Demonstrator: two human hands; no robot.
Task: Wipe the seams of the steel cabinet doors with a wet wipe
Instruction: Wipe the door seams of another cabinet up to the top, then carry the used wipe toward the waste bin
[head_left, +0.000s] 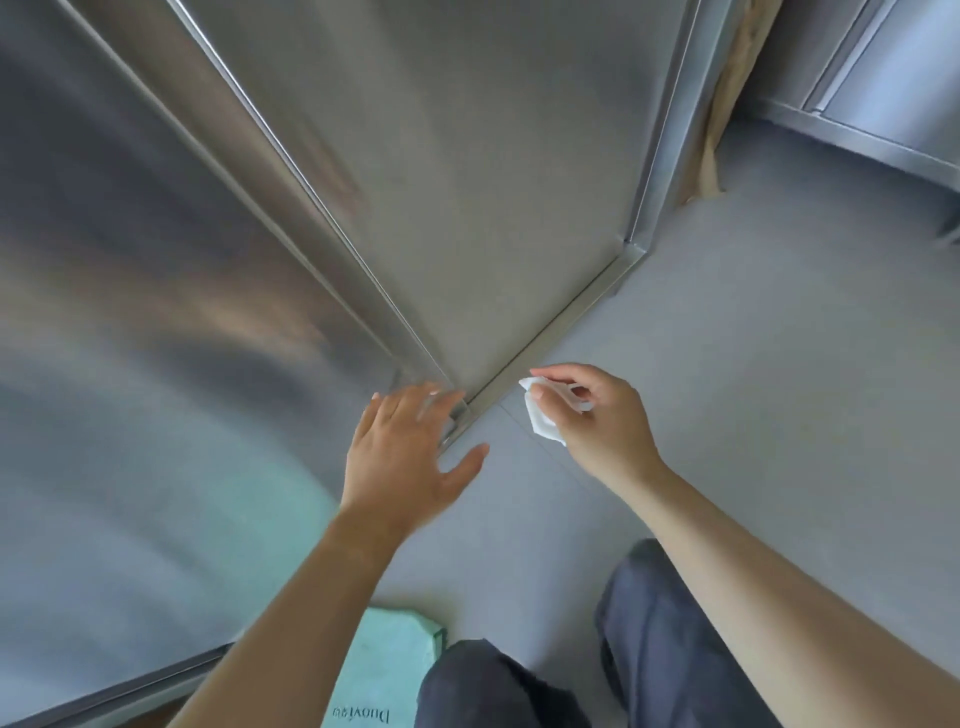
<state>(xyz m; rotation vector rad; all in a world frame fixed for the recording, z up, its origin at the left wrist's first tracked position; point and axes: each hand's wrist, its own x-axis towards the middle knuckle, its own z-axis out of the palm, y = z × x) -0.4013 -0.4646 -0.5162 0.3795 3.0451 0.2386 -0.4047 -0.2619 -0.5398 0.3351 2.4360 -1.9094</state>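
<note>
The steel cabinet doors (493, 182) fill most of what I can see, brushed and streaky with reflections, so I can't tell which stretches have been cleaned. The long seam (332, 218) between the two doors runs down to the bottom rail (561, 322). With both hands low at that corner, I'd guess the upright seam is being finished or the rail is next.

The grey floor (779, 338) lies smooth below. A second steel cabinet (893, 93) stands off to the right, with a brown sheet (727, 104) tucked in the gap between.

A green pack (384, 670) sits on the floor by the person's dark trousers (675, 649).

The left hand (405, 452) is spread flat, fingers straight, at the doors' bottom corner; whether it touches the steel is blurred. The right hand (602, 415) pinches the crumpled wet wipe (540, 421) just beside the rail, apparently not yet on it.
</note>
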